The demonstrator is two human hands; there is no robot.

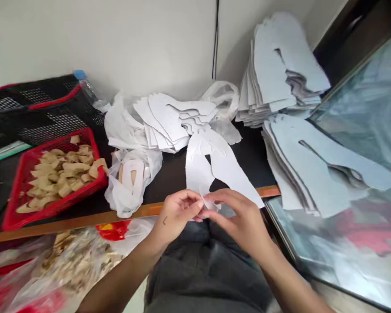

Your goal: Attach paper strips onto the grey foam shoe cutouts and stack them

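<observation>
Over the desk's front edge, my left hand has its thumb and forefinger pinched on a small thin white piece. My right hand pinches that same piece from the other side with thumb and forefinger. Just beyond my fingers lies a white cut-out sheet with two broad legs and a gap between them. Whether the small piece is joined to this sheet I cannot tell. Behind the sheet, a fanned pile of similar white cut-outs rests near clear plastic bags.
Left stands a red basket of beige pieces; beside it sits a plastic bag holding white and tan pieces. Tall stacks of white cut-outs stand right, by a glass panel. A bottle leans by the wall.
</observation>
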